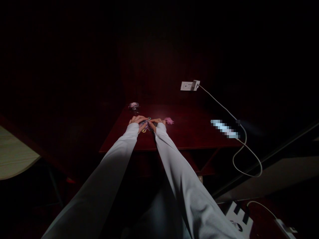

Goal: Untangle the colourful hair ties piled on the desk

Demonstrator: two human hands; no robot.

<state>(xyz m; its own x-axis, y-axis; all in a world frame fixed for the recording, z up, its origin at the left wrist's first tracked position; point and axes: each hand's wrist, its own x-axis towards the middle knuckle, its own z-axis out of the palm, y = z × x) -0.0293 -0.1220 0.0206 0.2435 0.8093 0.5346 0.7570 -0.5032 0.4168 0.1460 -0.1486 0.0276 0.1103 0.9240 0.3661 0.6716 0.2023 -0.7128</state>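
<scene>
Fingers of the left hand (137, 119) and right hand (159, 122) curled at a purplish bundle (146, 124) between them, whether gripping I couldn't tell; a pink tuft (169, 120) lay beside the right's; work looked unfinished.

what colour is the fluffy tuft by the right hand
The tuft by the right hand is pink, seen in the head view.

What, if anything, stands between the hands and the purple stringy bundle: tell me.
Nothing visible: the left hand and right hand are both at the purple stringy bundle and partly cover it. The pink tuft shows on the right hand's outer side, and the round container sits farther back to the left, so neither is between.
</scene>
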